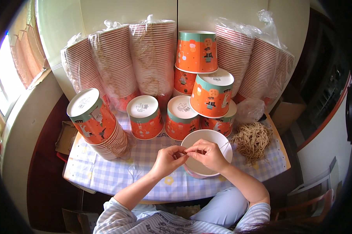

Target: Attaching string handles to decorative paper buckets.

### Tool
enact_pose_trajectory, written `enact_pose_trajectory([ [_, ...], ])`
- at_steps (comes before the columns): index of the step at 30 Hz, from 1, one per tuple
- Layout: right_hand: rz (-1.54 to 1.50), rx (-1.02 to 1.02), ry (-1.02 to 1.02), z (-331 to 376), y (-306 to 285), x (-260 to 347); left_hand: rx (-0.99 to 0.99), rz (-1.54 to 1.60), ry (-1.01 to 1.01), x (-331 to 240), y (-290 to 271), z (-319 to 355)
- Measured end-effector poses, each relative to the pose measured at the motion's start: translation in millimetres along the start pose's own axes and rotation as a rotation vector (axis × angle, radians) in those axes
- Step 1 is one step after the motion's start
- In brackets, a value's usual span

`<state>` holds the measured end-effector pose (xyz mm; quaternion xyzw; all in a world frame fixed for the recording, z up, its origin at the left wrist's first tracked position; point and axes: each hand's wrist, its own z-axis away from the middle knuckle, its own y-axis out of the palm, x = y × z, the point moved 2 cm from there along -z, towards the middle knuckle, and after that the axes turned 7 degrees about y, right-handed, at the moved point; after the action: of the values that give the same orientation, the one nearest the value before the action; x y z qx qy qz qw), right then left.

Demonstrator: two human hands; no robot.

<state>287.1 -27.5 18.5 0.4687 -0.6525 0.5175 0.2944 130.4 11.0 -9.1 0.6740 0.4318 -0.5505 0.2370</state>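
My left hand (170, 159) and my right hand (205, 154) meet fingertip to fingertip above an open white paper tub (213, 136). The fingers of both are pinched together; whatever lies between them is too small to make out. A thin pale strand (225, 145) shows at the tub's right side, beyond my right hand. To the right of the tub lies a tangled heap of tan string (254, 141). Behind my hands stand upturned orange tubs with green bands, one single (146, 124), another in the middle (180, 126), and one on top (211, 95) of its neighbours.
A nested tub stack (107, 134) leans at the left. Tall plastic-wrapped stacks (113, 58) line the back on both sides, with more tubs (196, 50) piled between them. A crumpled clear bag (250, 110) lies behind the string. Checked cloth (141, 177) covers the table.
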Motion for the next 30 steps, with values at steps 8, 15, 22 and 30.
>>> enact_pose_trajectory([
  [8,0.011,-0.002,0.010,0.0,-0.6,3.2,-0.060,0.118,-0.011,3.4,5.5,-1.6],
  [15,-0.060,-0.001,0.072,-0.9,-0.9,2.3,-0.043,0.213,-0.028,1.7,4.4,-1.1],
  [22,-0.045,-0.002,0.104,-0.3,-2.2,3.7,-0.030,0.228,-0.022,2.5,4.2,-1.8],
  [30,-0.040,0.007,0.075,-0.6,-1.5,5.8,-0.008,0.254,0.002,4.1,3.0,-2.6],
])
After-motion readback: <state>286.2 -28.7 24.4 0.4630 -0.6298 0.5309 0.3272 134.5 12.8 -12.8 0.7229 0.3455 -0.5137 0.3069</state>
